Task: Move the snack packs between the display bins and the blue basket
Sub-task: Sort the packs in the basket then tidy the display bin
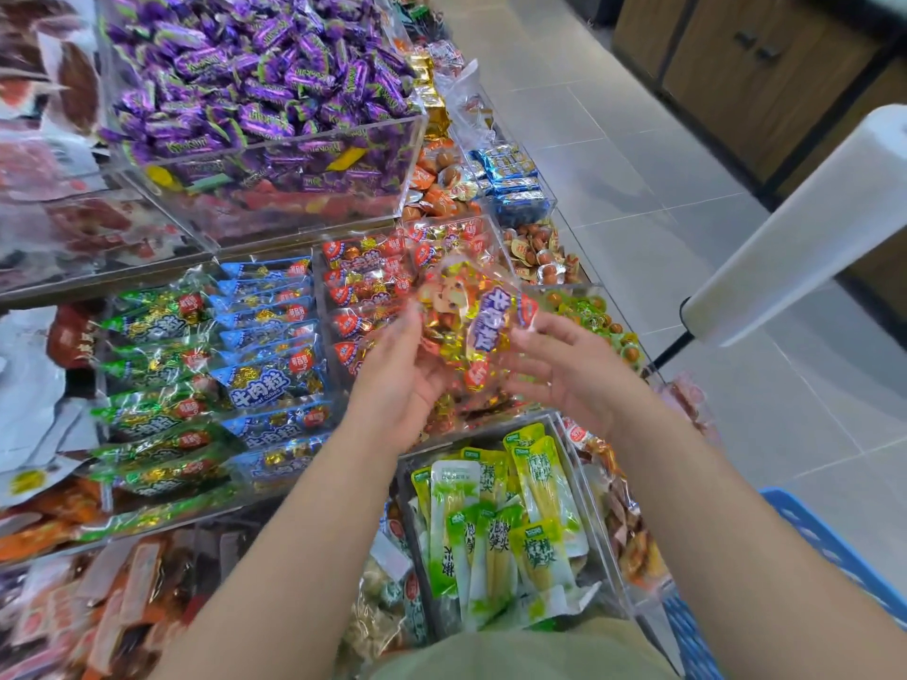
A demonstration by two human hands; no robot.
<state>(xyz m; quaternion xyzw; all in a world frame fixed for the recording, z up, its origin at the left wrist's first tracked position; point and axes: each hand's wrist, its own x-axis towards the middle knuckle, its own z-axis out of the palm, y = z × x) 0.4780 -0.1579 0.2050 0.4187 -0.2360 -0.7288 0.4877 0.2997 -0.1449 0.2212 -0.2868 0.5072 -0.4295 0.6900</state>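
**Figure.** Both hands are raised over the display. The left hand (402, 380) grips the snack pack (471, 326) along its left edge, thumb on top and fingers curled beneath. The right hand (564, 370) lies spread and nearly straight against the pack's right side, steadying rather than clasping it. The pack hangs in the air above the bin of red packs (365, 287), clear of it. It is well apart from the blue basket (829, 547), of which only a corner shows at lower right behind the right forearm.

**Hazards.** The film looks slick and crinkled, and only one hand truly holds it. A loosened grip would probably drop the pack into the wrong bin, most likely among the bamboo-shoot packs (515, 532) just below the wrists. The basket sits low and mostly out of view, so a blind carry to it could catch a bin's clear wall or miss the rim. Whether the pack is bound for bin or basket cannot be told.

**Writing.** The held pack's purple label is blurred; it seems to read 牛肉粒. The same three characters are plain on the blue packs (270, 385) to the left. The bamboo-shoot packs carry 柠檬笋尖 and 泡椒笋尖. The purple sweets (255, 81) in the upper bin bear script too smeared to read, as do the green packs (157, 331).
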